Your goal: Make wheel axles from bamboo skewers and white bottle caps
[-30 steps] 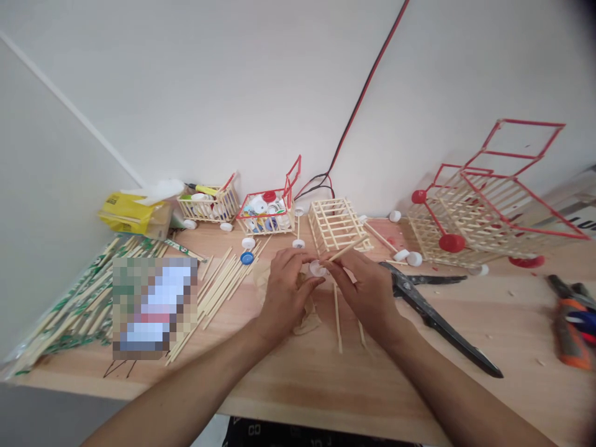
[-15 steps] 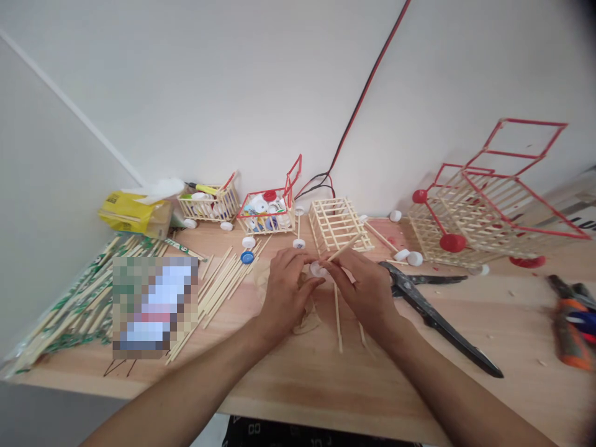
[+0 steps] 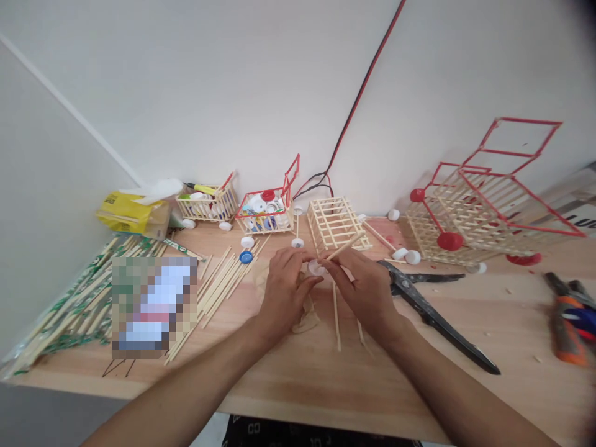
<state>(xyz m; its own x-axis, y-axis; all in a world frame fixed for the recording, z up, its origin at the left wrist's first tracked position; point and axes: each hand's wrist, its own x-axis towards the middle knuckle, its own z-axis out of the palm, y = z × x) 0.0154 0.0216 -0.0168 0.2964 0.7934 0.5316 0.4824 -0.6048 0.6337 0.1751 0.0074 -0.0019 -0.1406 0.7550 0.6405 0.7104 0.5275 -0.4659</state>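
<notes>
Both hands meet over the middle of the wooden table [image 3: 298,385]. My left hand [image 3: 285,290] pinches a small white bottle cap [image 3: 316,267] between thumb and fingers. My right hand [image 3: 367,292] is closed on a thin wooden stick [image 3: 344,246] whose near end touches the cap; the stick slants up and to the right. A crumpled beige cloth [image 3: 305,320] lies under my left hand. Two loose sticks [image 3: 336,316] lie on the table between my wrists.
Black scissors [image 3: 433,318] lie right of my right hand. Behind stand an unpainted stick basket [image 3: 336,223], two small carts [image 3: 266,211] holding caps, and a large red-framed cart [image 3: 484,208]. Stick bundles [image 3: 218,282] lie left; orange-handled tools [image 3: 565,326] lie far right.
Almost nothing; the hands keep the cap and stick together, and the view has shifted very slightly.
</notes>
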